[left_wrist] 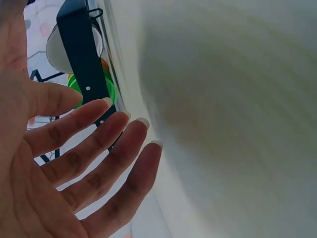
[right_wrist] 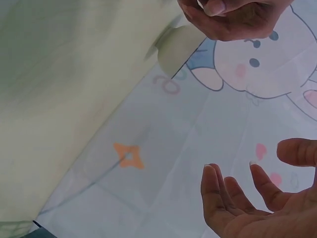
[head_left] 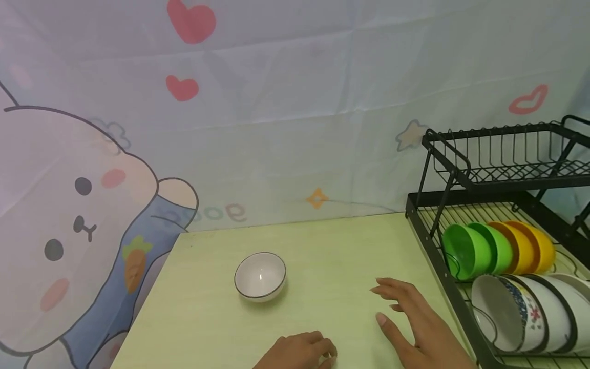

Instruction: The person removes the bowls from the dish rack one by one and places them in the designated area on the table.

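A small white bowl with a thin dark rim stands upright on the pale yellow-green table. My left hand is below and right of it at the bottom of the head view, apart from it. In the left wrist view the fingers of that hand are loosely bent, with nothing held. My right hand hovers at the table's right side, near the dish rack, thumb and fingers spread around bare air. The right wrist view has the bowl partly covered by the left hand.
A black two-tier dish rack stands along the right. Its lower tier holds two green bowls, two orange bowls and several white bowls on edge. Behind the table hangs a printed cloth with a cartoon bear.
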### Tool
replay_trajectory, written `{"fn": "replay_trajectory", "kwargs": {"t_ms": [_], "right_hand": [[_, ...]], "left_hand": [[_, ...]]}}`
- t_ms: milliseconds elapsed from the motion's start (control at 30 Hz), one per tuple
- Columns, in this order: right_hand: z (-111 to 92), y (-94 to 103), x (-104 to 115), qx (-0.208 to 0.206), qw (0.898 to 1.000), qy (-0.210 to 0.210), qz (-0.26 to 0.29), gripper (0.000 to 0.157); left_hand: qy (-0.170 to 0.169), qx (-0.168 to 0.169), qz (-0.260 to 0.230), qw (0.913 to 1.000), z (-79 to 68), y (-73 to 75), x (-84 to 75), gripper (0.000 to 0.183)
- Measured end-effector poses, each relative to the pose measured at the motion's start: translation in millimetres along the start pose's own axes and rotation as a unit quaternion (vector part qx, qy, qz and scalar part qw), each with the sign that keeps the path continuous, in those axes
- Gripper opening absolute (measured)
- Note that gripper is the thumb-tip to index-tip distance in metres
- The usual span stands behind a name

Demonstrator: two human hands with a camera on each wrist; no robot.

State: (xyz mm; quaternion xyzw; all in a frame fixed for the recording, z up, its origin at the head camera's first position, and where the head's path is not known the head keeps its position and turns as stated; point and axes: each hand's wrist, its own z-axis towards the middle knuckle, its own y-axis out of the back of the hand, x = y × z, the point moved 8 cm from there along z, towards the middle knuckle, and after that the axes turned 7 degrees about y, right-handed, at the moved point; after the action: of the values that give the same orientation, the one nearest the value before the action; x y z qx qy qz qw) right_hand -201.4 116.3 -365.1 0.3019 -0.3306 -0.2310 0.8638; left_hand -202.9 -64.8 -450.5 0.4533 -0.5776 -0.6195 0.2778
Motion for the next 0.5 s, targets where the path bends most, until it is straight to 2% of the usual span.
{"fn": "replay_trajectory", "kwargs": {"t_ms": [100, 200, 333, 433, 500], "right_hand": [[-0.1, 2.4, -4.9, 0.02, 1.0, -0.009, -0.01, 0.045], [0.6, 5.8, -13.9, 0.056, 0.997, -0.038, -0.024, 0.039], [2.9, 14.0, -25.5, 0.093, 0.993, -0.073, -0.028, 0.034], [4.0, 22.8, -34.2, 0.104, 0.99, -0.088, -0.029, 0.034], [5.3, 29.5, -39.0, 0.1, 0.991, -0.084, -0.035, 0.034]], "left_hand": [[-0.017, 0.009, -0.011, 0.9997, -1.8, -3.5, -3.8, 0.014], [-0.049, -0.01, -0.002, 0.9988, -4.3, -4.7, -9.0, 0.017], [-0.064, -0.025, 0.005, 0.9976, -6.5, -6.5, -11.5, 0.018], [-0.062, -0.002, -0.01, 0.9981, -6.6, -9.7, -10.7, 0.018], [-0.057, 0.018, -0.022, 0.998, -6.6, -12.2, -9.6, 0.019]]}}
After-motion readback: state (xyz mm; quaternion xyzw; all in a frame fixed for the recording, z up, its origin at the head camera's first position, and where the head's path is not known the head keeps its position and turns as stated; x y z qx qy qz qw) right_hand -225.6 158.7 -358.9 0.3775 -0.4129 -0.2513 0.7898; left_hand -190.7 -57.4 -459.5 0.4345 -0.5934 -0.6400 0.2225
